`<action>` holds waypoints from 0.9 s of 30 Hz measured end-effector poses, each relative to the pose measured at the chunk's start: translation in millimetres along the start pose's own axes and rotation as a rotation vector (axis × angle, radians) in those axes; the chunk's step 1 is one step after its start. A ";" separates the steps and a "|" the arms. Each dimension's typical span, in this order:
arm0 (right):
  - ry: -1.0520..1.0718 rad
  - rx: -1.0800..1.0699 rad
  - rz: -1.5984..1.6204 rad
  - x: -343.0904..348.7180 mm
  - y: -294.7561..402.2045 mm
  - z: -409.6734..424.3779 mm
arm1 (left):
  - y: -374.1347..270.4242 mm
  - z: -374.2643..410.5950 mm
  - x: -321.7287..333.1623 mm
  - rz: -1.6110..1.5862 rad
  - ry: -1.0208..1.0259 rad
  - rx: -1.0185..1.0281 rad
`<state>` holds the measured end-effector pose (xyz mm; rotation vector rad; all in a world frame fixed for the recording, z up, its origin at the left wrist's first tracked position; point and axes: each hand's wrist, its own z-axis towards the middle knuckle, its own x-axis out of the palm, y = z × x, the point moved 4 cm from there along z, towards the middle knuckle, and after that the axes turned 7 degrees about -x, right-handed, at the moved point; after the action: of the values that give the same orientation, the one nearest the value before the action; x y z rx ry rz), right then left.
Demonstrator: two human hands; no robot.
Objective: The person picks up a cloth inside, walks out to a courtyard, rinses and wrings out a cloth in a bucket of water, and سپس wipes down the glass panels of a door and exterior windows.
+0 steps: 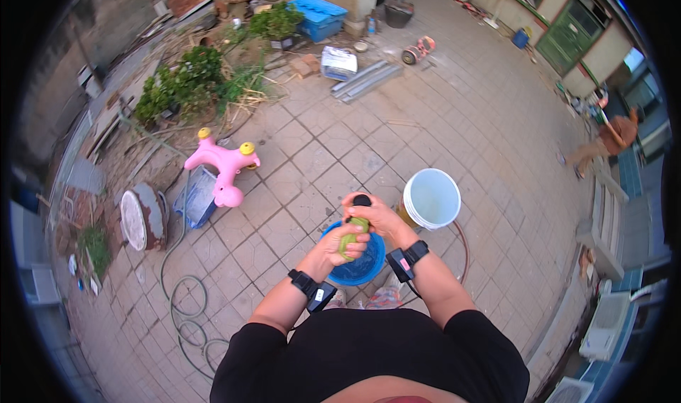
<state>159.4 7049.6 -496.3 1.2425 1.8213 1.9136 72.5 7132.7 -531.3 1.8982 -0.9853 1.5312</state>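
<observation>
Both hands are close together above a blue basin (374, 273) that holds water. My left hand (345, 243) is closed around a green cloth or soft green item (353, 236); its exact kind is not plain. My right hand (372, 211) grips a black piece (362, 200) at the upper end of the green item. Whether the black piece is joined to the green one, I cannot tell. Just right of the basin, a white plastic bucket (432, 198) stands upright with liquid inside. Black devices are strapped to both wrists.
Left on the paving lie a pink plastic ride-on toy (221, 161), a blue tub (196, 211) and a coiled green hose (183, 291). A reddish hose (467, 248) curves by the bucket. Metal channels (367, 81) lie ahead. Another person (612, 137) is far right, near steps.
</observation>
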 end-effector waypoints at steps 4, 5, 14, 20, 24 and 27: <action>-0.113 0.091 -0.265 2.6 6.3 -6.8 | 3.9 13.3 -9.8 0.248 -0.206 -0.041; -0.100 0.072 -0.370 1.9 6.1 -4.9 | 4.4 16.4 -10.9 0.301 -0.227 -0.048; -0.223 -0.009 -0.710 -4.2 -11.4 -13.8 | 21.3 31.2 -7.3 0.517 -0.564 0.116; -0.322 -0.118 -0.823 -30.8 -36.2 -9.6 | 21.2 49.6 -27.1 0.661 -0.777 0.204; -0.352 -0.067 -0.483 -45.6 -28.6 -18.5 | 18.0 52.5 -18.6 0.755 -0.666 0.356; -0.359 -0.023 -0.292 -43.2 -16.6 -31.6 | 15.1 36.4 0.4 0.731 -0.541 0.360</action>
<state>158.1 7001.6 -525.1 1.1483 1.6778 1.4475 82.6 7095.7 -540.4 2.4366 -1.9138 1.6769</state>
